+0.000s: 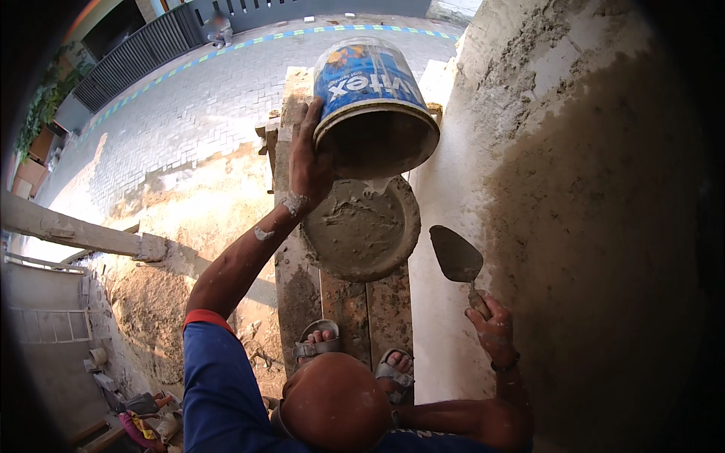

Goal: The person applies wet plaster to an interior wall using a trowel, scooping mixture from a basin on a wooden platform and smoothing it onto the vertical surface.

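Note:
My left hand [311, 157], spotted with mortar, grips the left side of a blue and white plastic bucket [370, 79] near its rim. The bucket is tipped, its dark mouth facing toward me. Below that mouth lies a round, shallow pan [414, 219] of wet grey mortar [355, 226], and a little mortar clings at the bucket's lower lip. To the right, my right hand [495, 331] is closed around the handle of a pointed trowel [456, 255]. The trowel's blade is held apart from both the pan and the wall.
I stand in sandals on wooden planks [346, 317]. Close on my right rises a wall [596, 226], partly coated with darker plaster. A timber beam [83, 230] crosses at left above sandy ground [147, 317]. Beyond are a paved street [181, 128] and a seated person [220, 32].

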Tool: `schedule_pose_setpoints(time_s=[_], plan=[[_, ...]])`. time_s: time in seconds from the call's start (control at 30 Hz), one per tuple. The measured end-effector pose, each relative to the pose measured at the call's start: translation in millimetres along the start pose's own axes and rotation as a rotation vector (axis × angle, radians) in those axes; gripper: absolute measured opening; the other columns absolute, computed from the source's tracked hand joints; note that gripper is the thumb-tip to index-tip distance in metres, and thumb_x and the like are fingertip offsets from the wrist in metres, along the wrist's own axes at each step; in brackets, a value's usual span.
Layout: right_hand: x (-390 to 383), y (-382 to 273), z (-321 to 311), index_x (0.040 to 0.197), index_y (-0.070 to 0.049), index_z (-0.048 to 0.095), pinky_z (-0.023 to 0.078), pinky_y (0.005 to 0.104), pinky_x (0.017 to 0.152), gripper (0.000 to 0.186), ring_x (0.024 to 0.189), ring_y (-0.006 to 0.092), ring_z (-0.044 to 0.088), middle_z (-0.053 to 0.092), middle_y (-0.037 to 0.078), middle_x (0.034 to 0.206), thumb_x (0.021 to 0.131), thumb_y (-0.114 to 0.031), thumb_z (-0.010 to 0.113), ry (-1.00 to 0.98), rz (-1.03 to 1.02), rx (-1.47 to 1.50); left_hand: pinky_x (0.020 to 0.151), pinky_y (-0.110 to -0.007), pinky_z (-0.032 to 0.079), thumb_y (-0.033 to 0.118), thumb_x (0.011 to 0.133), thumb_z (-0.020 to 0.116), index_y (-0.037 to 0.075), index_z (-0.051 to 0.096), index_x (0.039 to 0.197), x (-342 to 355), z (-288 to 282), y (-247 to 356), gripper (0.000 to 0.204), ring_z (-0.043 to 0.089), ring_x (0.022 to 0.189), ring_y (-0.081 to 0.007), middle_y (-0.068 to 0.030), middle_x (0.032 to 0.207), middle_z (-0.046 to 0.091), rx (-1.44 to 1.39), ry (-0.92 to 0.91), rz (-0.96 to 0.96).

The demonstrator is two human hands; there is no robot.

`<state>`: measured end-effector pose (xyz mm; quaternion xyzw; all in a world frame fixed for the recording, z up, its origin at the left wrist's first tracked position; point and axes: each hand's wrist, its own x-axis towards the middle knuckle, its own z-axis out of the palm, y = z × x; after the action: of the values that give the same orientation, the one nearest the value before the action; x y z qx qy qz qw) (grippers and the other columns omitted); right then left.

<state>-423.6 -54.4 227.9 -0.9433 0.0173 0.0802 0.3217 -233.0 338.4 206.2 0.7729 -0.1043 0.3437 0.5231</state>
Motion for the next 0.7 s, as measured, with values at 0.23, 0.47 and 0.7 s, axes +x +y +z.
schedule_pose_setpoints(time_s=[0.23, 0.47, 0.7], plan=[[0, 0, 6, 0.103, 0.003, 0.060, 0.042, 0.0269, 0.059, 0.031, 0.065, 0.0096, 0.048, 0.055, 0.003, 0.072, 0.077, -0.013, 0.067, 0.003, -0.008, 0.092, 0.111, -0.041, 0.025, -0.008, 0.079, 0.044, 0.005, 0.032, 0.143, 1, 4, 2, 0.067, 0.020, 0.140, -0.0366, -0.0272, 0.142, 0.035, -0.109, -0.029, -0.002], [37, -63, -29, 0.109, 0.000, 0.061, 0.051, 0.0363, 0.072, 0.035, 0.081, 0.0277, 0.065, 0.065, 0.018, 0.092, 0.078, -0.014, 0.068, -0.204, 0.012, 0.095, 0.098, -0.032, 0.043, -0.012, 0.076, 0.042, 0.000, 0.039, 0.136, 38, 19, 1, 0.060, 0.053, 0.116, -0.0237, -0.0175, 0.125, 0.053, -0.325, 0.002, -0.349], [140, -165, 14, 0.102, -0.007, 0.061, 0.049, 0.0396, 0.071, 0.027, 0.084, 0.0306, 0.059, 0.060, 0.013, 0.086, 0.077, -0.018, 0.064, -0.041, -0.683, -0.904, 0.058, -0.044, 0.055, -0.005, 0.077, 0.046, -0.001, 0.044, 0.122, 107, 35, -83, 0.045, 0.064, 0.082, -0.0316, -0.0200, 0.103, 0.058, -0.421, 0.205, -0.880]])
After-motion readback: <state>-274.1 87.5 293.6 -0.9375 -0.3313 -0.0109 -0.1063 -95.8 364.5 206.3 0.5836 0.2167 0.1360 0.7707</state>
